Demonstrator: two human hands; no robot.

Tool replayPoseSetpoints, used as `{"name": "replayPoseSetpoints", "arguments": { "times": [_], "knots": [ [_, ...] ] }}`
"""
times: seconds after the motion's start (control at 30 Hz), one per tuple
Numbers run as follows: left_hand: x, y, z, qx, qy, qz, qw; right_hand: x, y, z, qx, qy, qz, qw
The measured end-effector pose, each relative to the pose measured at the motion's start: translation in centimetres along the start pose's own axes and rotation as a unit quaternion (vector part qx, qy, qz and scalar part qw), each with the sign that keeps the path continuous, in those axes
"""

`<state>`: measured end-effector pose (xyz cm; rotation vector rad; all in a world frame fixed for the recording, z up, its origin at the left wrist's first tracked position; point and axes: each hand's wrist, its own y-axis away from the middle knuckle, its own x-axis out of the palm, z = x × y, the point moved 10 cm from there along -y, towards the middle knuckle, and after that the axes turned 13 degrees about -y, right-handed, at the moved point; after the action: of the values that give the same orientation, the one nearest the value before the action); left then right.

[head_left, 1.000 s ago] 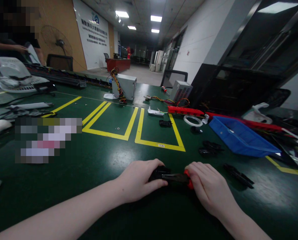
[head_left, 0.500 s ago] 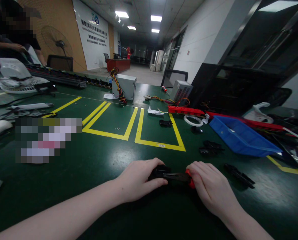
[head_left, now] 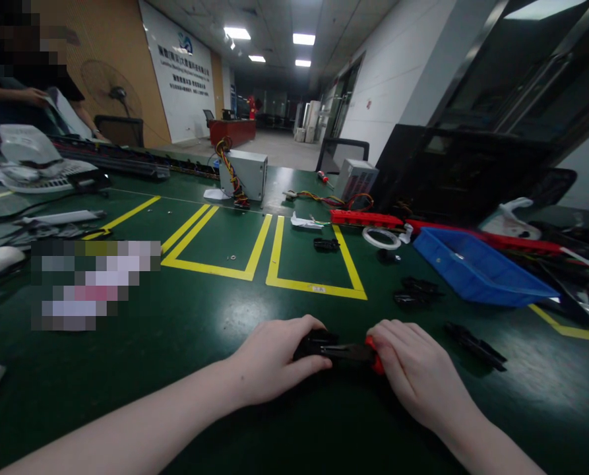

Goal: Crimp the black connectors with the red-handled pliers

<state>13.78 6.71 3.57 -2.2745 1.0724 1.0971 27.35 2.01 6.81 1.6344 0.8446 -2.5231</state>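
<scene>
My left hand (head_left: 274,359) is closed around a small black part (head_left: 316,343) resting on the green table (head_left: 200,330). My right hand (head_left: 417,376) grips the red handle (head_left: 376,359) of a tool, apparently pliers, whose dark metal jaws (head_left: 346,351) reach left into the black part. Both hands sit close together near the table's front edge, a little below the yellow marked boxes (head_left: 318,287).
A blue tray (head_left: 477,274) lies to the right, with black plastic parts (head_left: 415,291) and another black piece (head_left: 475,344) beside it. Two grey power supplies (head_left: 247,173) with coloured wires, a red strip (head_left: 366,218) and a white ring (head_left: 382,237) lie further back. Another person's arms show at far left.
None in the hands; only the camera view shifted slightly.
</scene>
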Motion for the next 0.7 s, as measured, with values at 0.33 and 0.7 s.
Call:
{"name": "replayPoseSetpoints", "arguments": {
  "times": [0.33,0.7],
  "knots": [
    [0.22,-0.11,0.24,0.009,-0.001,-0.006,1.0,0.13,-0.02,-0.01,0.007,0.002,0.008,1.0],
    [0.29,-0.15,0.31,0.005,-0.005,-0.005,1.0,0.13,0.13,-0.08,-0.009,0.015,-0.002,1.0]
  ]
}}
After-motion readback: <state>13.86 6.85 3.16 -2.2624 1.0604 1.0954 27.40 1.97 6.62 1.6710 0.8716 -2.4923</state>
